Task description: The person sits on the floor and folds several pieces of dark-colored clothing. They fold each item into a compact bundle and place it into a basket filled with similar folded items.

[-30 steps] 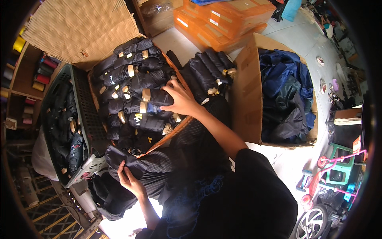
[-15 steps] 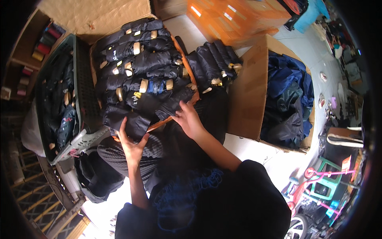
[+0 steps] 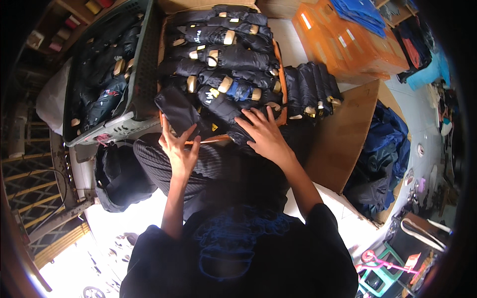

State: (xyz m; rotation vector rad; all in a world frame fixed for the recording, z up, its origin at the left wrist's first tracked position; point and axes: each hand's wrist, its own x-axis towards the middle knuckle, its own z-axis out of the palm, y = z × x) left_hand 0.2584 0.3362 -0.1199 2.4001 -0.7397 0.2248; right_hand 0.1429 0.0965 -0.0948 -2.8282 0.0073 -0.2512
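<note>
Black rolled bundles that look like folded umbrellas (image 3: 248,57), with beige handle ends, lie in rows inside an orange-edged cardboard box (image 3: 278,54) in front of me. My left hand (image 3: 180,150) is at the box's near left corner, thumb and fingers apart. Its fingertips touch the lower edge of a smooth black sleeve-like piece (image 3: 177,108), which lies tilted over the bundles. My right hand (image 3: 267,136) rests with spread fingers on the nearest black bundle (image 3: 222,107) at the near right corner. Neither hand is closed round anything.
A dark green basket (image 3: 146,64) of similar bundles stands at left. More bundles (image 3: 308,87) are stacked right of the box. Beyond them are a carton (image 3: 343,134) of navy and black cloth and orange taped boxes (image 3: 343,44). A black bag (image 3: 121,176) lies at lower left.
The view has shifted, so the boxes sit further right. The smooth black piece has turned to a steeper tilt. My right hand's fingers have spread flatter over the bundle.
</note>
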